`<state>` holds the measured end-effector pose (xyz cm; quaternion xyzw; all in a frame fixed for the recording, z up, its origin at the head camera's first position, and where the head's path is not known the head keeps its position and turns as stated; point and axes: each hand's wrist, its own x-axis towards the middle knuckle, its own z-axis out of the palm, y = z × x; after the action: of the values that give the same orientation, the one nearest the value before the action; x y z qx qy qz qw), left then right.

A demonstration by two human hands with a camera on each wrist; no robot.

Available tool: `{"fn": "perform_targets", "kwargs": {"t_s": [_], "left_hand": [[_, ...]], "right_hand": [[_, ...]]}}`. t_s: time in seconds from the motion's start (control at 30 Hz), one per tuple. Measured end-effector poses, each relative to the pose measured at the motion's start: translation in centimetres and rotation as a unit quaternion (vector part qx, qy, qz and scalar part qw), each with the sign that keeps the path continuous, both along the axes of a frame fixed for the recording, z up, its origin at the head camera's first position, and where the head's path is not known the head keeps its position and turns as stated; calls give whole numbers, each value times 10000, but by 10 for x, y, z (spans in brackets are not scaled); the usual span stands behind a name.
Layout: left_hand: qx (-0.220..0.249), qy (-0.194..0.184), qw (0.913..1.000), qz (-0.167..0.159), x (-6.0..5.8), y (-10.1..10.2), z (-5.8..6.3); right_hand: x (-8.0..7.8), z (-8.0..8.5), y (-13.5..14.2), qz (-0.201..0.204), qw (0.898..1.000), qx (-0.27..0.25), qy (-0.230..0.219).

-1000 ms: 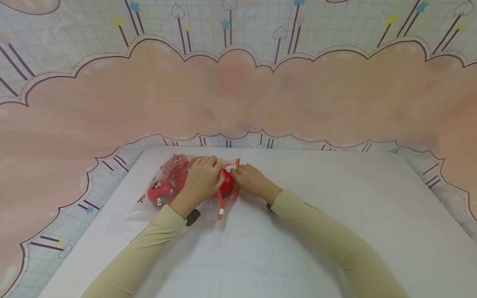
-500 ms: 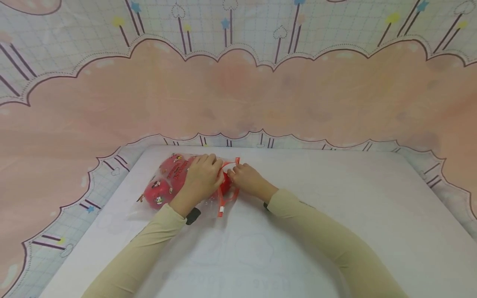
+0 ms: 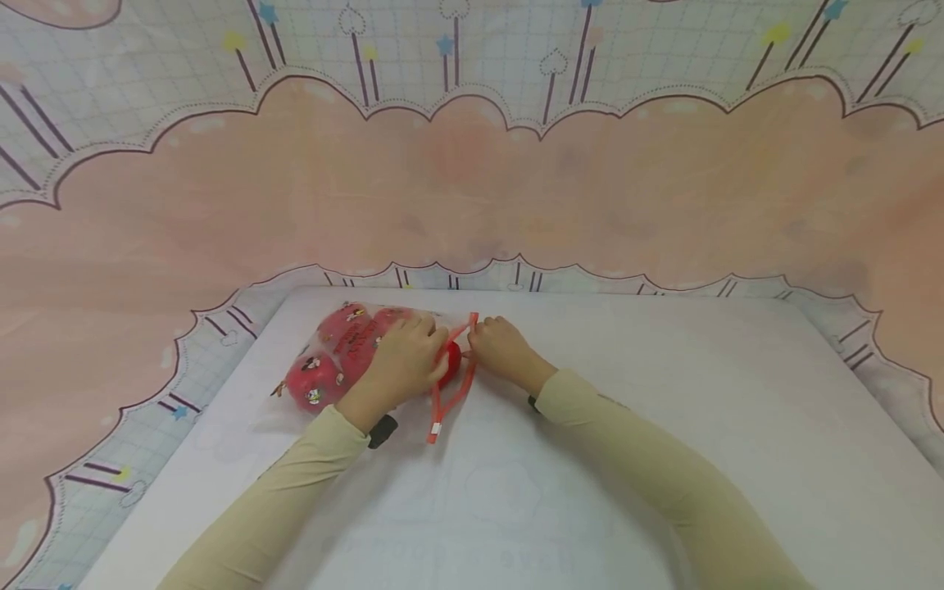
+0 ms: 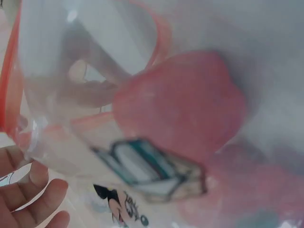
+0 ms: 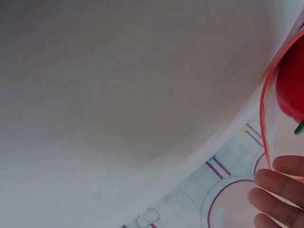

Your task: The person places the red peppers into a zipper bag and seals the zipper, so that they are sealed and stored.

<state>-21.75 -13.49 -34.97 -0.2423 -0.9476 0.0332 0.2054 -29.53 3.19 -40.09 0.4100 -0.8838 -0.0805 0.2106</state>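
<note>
A clear plastic zip bag [image 3: 352, 344] with a red zip edge and printed cartoon figures lies on the white table. Several rounded red items show inside it. One red item [image 3: 449, 365] sits at the bag's mouth, and the right wrist view shows a bit of green on this red piece [image 5: 292, 83]. My left hand [image 3: 404, 356] grips the bag's upper side close to the mouth, its fingers [image 4: 33, 190] curled at the edge. Opposite, my right hand [image 3: 505, 352] pinches the red zip edge [image 5: 264, 118]. The red strip stands in a loop between both hands.
The white table [image 3: 664, 393] stretches away to the right and toward the front. Behind and beside it hangs a patterned peach and white cloth [image 3: 516, 197]. Dark wrist straps show below both sleeves.
My right hand first edges left toward the red item, then draws back right to the zip edge. The mouth's lower zip end dips slightly. My left hand stays nearly in place.
</note>
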Motion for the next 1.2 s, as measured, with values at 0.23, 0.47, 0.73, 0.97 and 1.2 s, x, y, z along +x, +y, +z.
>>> {"fn": "perform_targets", "kwargs": {"t_s": [0.23,0.47,0.73,0.97,1.2], "left_hand": [[-232,-421,9987,-171,2,3,-6],[-432,-1118,9926,-174,4,6,-11],[-452,-1651,9852,-95,6,6,-17],[-578,-1634,9847,-198,18,0,-15],[-1111,-1378,9813,-755,39,-7,-23]], "right_hand": [[-1,6,14,162,9991,-341,182],[3,9,17,1657,9811,-534,840],[11,7,14,2260,9690,128,986],[14,10,10,2102,9747,498,581],[17,12,3,1914,9735,1200,342]]}}
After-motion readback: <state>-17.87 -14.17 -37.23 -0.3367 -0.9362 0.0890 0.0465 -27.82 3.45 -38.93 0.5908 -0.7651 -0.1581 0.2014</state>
